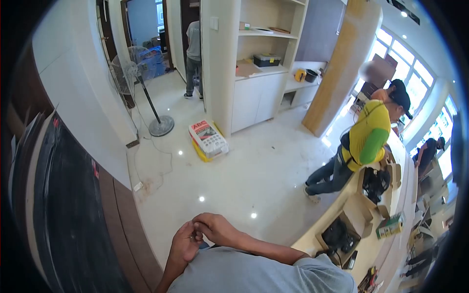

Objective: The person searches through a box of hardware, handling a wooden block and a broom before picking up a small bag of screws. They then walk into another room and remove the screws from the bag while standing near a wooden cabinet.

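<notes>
My left hand and my right hand meet in front of my grey shirt at the bottom middle of the view. Their fingertips touch, and the fingers of both are curled in. I see nothing held between them, though anything small there would be hidden. Below them lies the glossy white floor.
A dark panel leans at my left. A standing fan and a sack marked ABC are on the floor ahead. On the right, a person in a yellow shirt bends over a counter holding open cardboard boxes. Another person stands in the far doorway.
</notes>
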Motion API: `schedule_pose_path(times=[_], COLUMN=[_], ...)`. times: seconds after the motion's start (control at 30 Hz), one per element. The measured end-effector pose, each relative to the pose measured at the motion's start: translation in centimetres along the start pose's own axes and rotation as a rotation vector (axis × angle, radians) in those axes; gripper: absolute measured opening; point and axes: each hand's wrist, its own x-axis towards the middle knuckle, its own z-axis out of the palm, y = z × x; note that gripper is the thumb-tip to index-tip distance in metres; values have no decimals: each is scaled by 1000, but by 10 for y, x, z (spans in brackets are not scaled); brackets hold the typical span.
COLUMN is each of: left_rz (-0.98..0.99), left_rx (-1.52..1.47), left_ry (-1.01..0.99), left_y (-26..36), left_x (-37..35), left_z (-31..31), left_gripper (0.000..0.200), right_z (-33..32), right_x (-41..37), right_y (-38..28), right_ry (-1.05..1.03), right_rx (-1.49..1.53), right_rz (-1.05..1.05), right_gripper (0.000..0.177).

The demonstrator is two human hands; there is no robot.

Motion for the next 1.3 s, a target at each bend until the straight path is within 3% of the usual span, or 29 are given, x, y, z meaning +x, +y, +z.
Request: schedule_pose_path(times=[0.13,0.2,0.3,0.33,0.4,0.47,0.53,0.63,0.73,0.97,1.07,1.17,1.23,1.3], left_rz=[-22,-14,20,-1,-83,-143,-179,-305,-257,-239,-213,-158,-269,-292], left_rx=[-18,13,168,198,252,272,250,-45,-83,-9,58,-26,-203,-251], left_ry=[52,20,15,-28,-8,-88,-95,-167,-171,-123,-56,-117,-176,-41], left_y=[49,72,120,143,192,235,268,305,324,398,427,455,475,484], left_x=[77,127,182,198,231,266,296,343,395,522,579,623,649,679], left_z=[-3,-18,-24,-28,-38,-47,-54,-64,-79,-83,-75,-69,-73,-79], left_gripper=[24,25,28,27,25,23,20,14,13,13,15,18,21,20], right_z=[-22,-33,-42,-45,-46,-56,-64,-79,-90,-142,-176,-208,-229,-246], right_x=[79,123,196,222,271,321,360,414,464,602,664,717,749,772], right_y=[32,36,65,72,91,92,93,104,131,184,198,206,217,246], right_ry=[99,49,93,103,80,96,91,103,118,70,55,2,-40,-67], right_rx=[-235,229,156,88,271,179,144,274,380,220,-99,-32,-63,-68], right_rz=[-200,201,175,187,272,324,316,417,424,330,132,119,81,80], right_gripper=[15,15,13,12,12,13,15,13,12,14,16,18,18,17])
